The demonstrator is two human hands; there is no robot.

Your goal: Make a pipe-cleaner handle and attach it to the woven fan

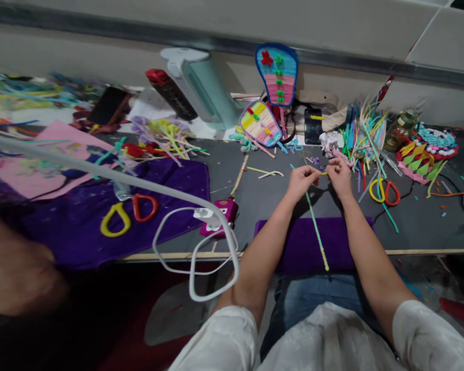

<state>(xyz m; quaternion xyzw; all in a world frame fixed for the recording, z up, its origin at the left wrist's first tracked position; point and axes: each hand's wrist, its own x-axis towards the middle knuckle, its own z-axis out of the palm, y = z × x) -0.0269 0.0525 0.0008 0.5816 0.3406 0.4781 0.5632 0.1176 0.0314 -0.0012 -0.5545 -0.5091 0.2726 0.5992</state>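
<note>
My left hand [302, 181] and my right hand [339, 178] are close together above the grey table, fingers pinched. A short yellow pipe cleaner piece [324, 173] spans the gap between their fingertips. From my left hand a long mint-green pipe cleaner [314, 221] hangs toward me, its lower end yellow and knobbly. Its other tip shows beyond the left knuckles; whether the fingers grip it is hidden. Small purple curled pieces [314, 161] lie just past my hands. Below my forearms, a purple cloth [317, 239] covers the table edge.
Scissors [384, 191] and a pipe cleaner bundle [367, 134] lie right, near a glass jar [400, 131]. Two decorated fan shapes [276, 77] stand behind. A pitcher [204, 87], power strip [218, 219] and looped white cable [193, 252] are left, with another person's blurred arm [19, 263].
</note>
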